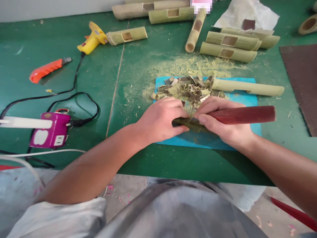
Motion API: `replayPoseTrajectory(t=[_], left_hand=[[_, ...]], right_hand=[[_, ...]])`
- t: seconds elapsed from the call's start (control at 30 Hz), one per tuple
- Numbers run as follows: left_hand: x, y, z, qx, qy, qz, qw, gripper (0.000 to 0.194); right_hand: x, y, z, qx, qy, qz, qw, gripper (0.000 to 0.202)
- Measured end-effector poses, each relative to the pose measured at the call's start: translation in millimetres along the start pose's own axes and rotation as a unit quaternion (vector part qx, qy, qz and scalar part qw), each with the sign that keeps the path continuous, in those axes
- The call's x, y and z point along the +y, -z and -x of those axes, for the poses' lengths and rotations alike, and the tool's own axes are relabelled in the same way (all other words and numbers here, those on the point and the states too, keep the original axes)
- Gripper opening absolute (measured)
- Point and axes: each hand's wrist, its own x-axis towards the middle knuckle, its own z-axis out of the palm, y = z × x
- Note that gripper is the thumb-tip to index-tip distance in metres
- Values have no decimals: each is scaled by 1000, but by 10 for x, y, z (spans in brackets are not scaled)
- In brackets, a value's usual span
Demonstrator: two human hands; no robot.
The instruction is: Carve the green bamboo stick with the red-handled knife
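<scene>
Green bamboo (197, 126) sits pinched in my left hand (161, 120), probably so it won't skid, while my right hand (231, 132) grips the red-handled tool (247, 115) for control.

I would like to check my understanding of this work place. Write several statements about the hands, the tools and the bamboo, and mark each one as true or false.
1. The right hand holds a tool by its dark red handle. True.
2. The left hand rests on the purple adapter. False: it holds a bamboo piece.
3. The orange cutter lies on the green table, apart from both hands. True.
4. The yellow corded tool lies on the blue sheet. False: it lies on the green table, to the left of the sheet.
5. A heap of chips lies beyond the hands, mostly on the blue sheet. True.
</scene>
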Motion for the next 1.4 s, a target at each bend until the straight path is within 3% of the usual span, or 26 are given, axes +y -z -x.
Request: replayPoseTrajectory(t=[0.17,0.37,0.5,0.73,1.2,1.4], left_hand=[[-10,12,13,-1,0,-1,1000,19],[-27,5,28,3,-5,4,1000,20],[-29,-8,32,14,-10,-2,1000,22],[-17,6,12,6,-7,-2,1000,20],[-19,2,12,10,-13,5,1000,16],[-22,3,1,6,-9,9,1000,16]], right_hand=[[-39,-4,-4,3,22,21,1000,18],[-12,-9,49,64,19,12,998,29],[-2,-15,68,91,37,-7,995,25],[-6,-3,23,27,3,-19,999,15],[15,11,29,8,-14,-4,1000,12],[-11,-8,-6,-3,22,17,1000,16]])
